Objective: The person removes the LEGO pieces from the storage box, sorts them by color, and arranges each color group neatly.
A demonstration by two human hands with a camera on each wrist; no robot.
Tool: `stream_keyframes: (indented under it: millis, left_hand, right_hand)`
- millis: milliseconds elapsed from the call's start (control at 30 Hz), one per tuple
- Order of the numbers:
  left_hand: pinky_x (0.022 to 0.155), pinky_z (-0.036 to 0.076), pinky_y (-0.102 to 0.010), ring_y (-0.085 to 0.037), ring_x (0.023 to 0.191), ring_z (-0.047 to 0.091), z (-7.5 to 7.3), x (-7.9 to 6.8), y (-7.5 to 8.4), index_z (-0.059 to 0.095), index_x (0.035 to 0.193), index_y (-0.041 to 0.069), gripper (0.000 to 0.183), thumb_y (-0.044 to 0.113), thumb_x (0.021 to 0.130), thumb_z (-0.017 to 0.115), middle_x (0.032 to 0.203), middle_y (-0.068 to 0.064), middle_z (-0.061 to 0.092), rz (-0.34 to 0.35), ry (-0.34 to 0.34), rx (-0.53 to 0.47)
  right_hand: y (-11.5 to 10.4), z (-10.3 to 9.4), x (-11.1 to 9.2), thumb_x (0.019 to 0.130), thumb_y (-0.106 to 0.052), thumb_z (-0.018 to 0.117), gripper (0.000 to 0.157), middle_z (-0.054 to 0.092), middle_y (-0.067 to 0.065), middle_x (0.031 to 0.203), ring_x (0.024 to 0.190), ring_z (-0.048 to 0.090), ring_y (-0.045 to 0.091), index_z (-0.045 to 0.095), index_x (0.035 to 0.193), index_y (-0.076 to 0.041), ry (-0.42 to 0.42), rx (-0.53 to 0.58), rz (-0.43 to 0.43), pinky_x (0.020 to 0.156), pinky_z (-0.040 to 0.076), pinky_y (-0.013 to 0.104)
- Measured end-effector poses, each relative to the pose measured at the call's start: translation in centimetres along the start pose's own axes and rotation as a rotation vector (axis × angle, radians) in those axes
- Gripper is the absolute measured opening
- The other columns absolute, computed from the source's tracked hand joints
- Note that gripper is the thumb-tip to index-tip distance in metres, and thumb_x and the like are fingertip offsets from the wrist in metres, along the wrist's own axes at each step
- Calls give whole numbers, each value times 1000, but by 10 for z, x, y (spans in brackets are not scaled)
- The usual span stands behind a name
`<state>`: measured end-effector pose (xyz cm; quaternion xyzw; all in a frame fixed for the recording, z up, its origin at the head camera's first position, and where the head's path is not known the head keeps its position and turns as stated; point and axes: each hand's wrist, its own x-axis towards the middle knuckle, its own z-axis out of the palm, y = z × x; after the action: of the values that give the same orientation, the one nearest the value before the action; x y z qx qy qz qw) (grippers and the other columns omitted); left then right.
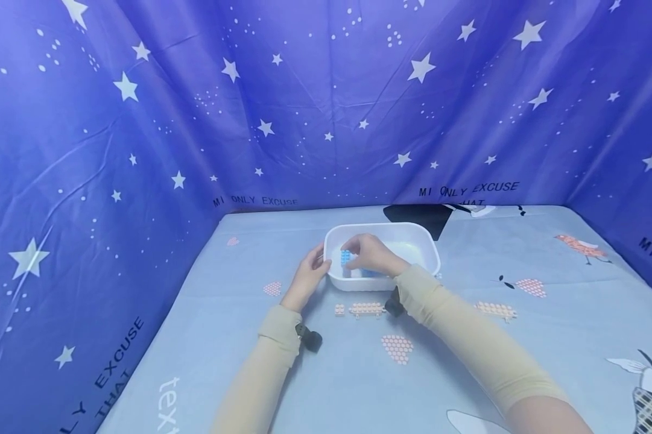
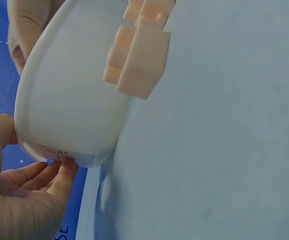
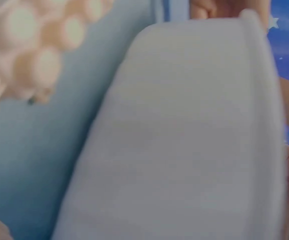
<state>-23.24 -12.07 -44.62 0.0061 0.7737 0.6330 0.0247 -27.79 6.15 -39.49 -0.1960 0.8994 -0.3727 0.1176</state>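
From where I stand, the blue brick (image 1: 345, 257) is a bright little piece with rows of round studs on its face, sitting inside the left part of a white tub (image 1: 382, 284). The right hand (image 1: 377, 255) reaches in over the near rim and pinches it between thumb and fingers. The left hand (image 1: 307, 276) grips the tub's left end, thumb at the rim, fingers against the outer wall by a label (image 2: 84, 159). In front, on the pale cloth (image 1: 353, 386), lie a small peach brick (image 1: 339, 310) and a longer studded peach strip (image 1: 366, 309), side by side.
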Motion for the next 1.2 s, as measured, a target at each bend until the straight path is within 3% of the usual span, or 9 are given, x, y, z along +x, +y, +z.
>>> stream_keyframes:
  millis: [400, 600, 967, 1200]
  left_hand:
    - [116, 35, -48, -33, 139, 40, 1, -2, -2, 33, 151, 13, 58, 21, 98, 55, 154, -11, 38, -6, -6, 11]
    - [116, 33, -48, -32, 139, 40, 0, -2, -2, 34, 150, 15, 57, 22, 98, 56, 154, -10, 38, -10, -1, 27]
    - [116, 33, -49, -32, 140, 39, 0, -3, -2, 33, 151, 13, 56, 21, 99, 53, 154, -11, 38, -1, -16, 38]
    - [116, 32, -51, -33, 139, 39, -2, -4, 3, 31, 151, 12, 57, 21, 99, 53, 154, -13, 38, 13, -26, 39]
  right_hand:
    - [-21, -8, -20, 75, -16, 82, 46, 69, 13, 116, 110, 63, 30, 68, 117, -5, 21, -57, -72, 99, 52, 41]
    - [-28, -9, -37, 73, -14, 83, 45, 70, 13, 111, 106, 64, 30, 69, 115, -4, 40, -30, -130, 96, 53, 41]
    - [-27, 6, -66, 74, -15, 81, 42, 69, 10, 111, 104, 64, 28, 68, 114, -6, 60, 2, -196, 96, 53, 44]
    - [-31, 19, -82, 73, -11, 81, 42, 68, 8, 112, 106, 64, 29, 69, 113, -6, 46, 20, -172, 97, 53, 42]
